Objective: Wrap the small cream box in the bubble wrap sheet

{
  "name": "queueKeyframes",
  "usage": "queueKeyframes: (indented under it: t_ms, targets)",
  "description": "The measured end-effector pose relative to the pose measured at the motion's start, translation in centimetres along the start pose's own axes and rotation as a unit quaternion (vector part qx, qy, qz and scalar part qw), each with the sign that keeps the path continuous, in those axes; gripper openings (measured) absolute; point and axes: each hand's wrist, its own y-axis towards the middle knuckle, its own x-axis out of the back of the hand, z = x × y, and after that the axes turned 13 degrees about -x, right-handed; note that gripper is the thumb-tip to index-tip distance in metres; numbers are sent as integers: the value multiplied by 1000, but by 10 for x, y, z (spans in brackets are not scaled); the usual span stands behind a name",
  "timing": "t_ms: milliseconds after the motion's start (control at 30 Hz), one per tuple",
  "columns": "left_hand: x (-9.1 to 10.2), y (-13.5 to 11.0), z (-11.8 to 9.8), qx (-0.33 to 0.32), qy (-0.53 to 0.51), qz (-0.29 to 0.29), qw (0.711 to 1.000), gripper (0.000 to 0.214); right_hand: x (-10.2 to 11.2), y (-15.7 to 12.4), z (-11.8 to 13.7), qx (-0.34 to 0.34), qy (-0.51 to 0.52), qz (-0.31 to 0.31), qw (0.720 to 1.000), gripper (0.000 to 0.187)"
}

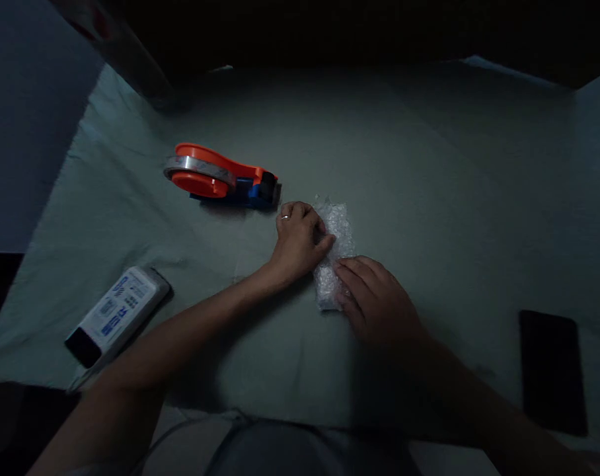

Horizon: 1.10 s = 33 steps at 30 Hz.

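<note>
Both hands are at the same piece of work: from my remote seat I see the left hand [300, 241] curled, its thumb laid on the upper left side of a bubble wrap packet [342, 231], and the right hand [379, 301] with bent fingers touching its lower right side. Whether either one truly grips the plastic or only presses it, I cannot tell. The packet lies flat near the middle of the cloth-covered desk [429, 198], its narrow ends towards the far and front edges

I judge the work to be partway: the wrap is already in a narrow, oblong form, though its far end looks ragged and I can make out no tape across it. Securing seems left to do, and what may be inside is hidden from me

My count gives one packet, one orange and blue tape dispenser [240, 188] carrying one roll of tape [195, 166], beyond the left hand towards the left edge, one white lettered device [124, 307] by the front left corner, one dark phone-like slab [552, 370] by the front right corner, and one ring [285, 217] on the left hand
</note>
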Motion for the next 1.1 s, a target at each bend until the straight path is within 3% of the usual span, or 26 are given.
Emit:
queueKeyframes:
  t_ms: [67,133,233,333,433,567,700,933,1100]
  targets:
    - [7,-3,-1,-31,-18,-41,999,18,0,0,0,-2,-4,6,1000,36]
    - [18,-11,-6,-112,-67,-77,988,8,0,0,-1,1,-8,9,1000,36]
    - [33,-31,-15,-267,-129,-15,955,11,-1,0,-2,12,-5,-5,1000,35]
    - [36,-51,-20,-316,-104,33,943,23,-3,-2,-3,17,10,-35,999,34]
    - [33,-61,-18,-317,-84,42,944,34,-5,-6,-6,42,35,-62,997,32]
    - [31,-62,-14,-314,-89,57,944,44,-5,-10,-12,88,49,-42,994,37]
    - [33,-62,-16,-290,-93,69,950,33,-4,-9,-15,103,23,-39,994,34]
    - [32,-46,-14,-217,-166,67,960,27,1,7,-12,64,27,-44,997,31]
    - [26,-29,-9,-189,-158,39,968,22,-1,25,-15,24,16,-40,999,27]
